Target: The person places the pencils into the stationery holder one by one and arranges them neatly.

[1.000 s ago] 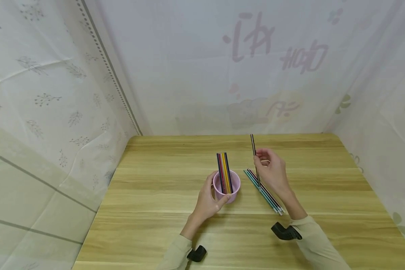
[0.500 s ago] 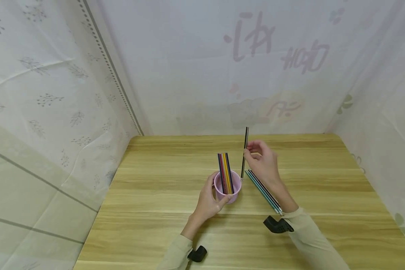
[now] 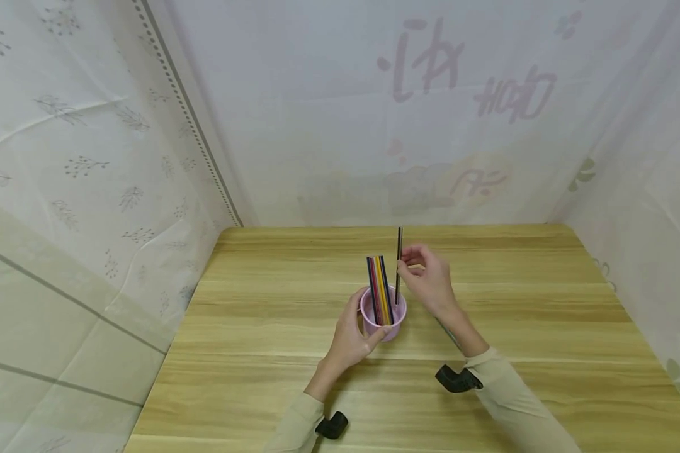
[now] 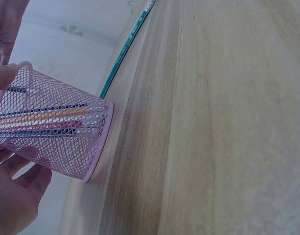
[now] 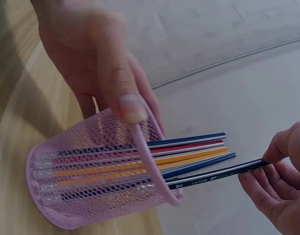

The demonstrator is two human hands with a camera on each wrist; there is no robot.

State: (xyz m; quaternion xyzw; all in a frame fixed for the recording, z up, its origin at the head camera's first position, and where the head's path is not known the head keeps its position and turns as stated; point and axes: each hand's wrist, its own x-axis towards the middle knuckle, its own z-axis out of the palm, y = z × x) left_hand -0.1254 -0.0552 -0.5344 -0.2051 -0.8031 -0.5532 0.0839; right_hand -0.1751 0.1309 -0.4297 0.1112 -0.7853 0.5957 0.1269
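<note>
A pink mesh pencil cup [image 5: 91, 161] stands on the wooden table with several pencils [image 3: 379, 289] in blue, red and yellow leaning inside. My left hand [image 3: 350, 338] grips the cup, its thumb over the near rim and its fingers round the side. Between thumb and fingers my right hand [image 3: 430, 280] pinches a dark striped pencil [image 5: 213, 175] marked HB. That pencil's lower end is inside the cup's mouth, beside the other pencils. A green pencil [image 4: 125, 51] lies on the table behind the cup; in the head view my right forearm mostly hides the pencils lying there.
The wooden table [image 3: 249, 377] reaches back to a pale printed curtain [image 3: 317, 126], with more curtain on the left and right. Black wrist mounts [image 3: 458, 379] sit at both sleeves.
My right hand has carried the dark pencil leftward from over the loose pencils and lowered its end into the cup. My left hand still holds the cup in place.
</note>
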